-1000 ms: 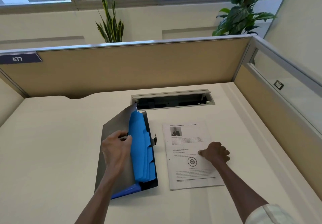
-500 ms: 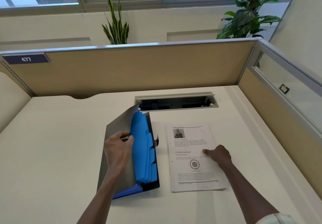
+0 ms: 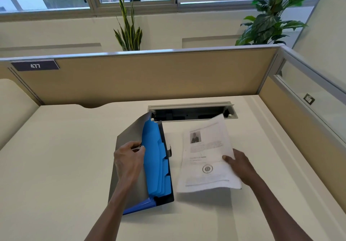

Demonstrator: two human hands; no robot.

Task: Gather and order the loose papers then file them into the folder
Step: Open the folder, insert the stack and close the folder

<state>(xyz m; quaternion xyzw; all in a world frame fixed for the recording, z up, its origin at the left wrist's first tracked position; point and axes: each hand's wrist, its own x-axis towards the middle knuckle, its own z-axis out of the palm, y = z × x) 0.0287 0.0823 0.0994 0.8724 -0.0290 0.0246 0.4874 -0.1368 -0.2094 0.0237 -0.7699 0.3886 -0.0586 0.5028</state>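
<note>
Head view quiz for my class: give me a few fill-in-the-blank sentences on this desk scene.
1. The left hand holds open the folder's grey ____.
2. The folder's dividers are ____ in colour.
3. The papers are gripped by the ____ hand.

Missing words: cover; blue; right

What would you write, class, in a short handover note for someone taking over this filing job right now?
Left hand: holds the grey plastic cover of the blue expanding folder open.
Right hand: grips the white printed paper stack at its right edge, beside the folder.
Done: papers gathered, folder opened on the cream desk.
Left: slide the stack into a blue pocket, close the cover.
</note>
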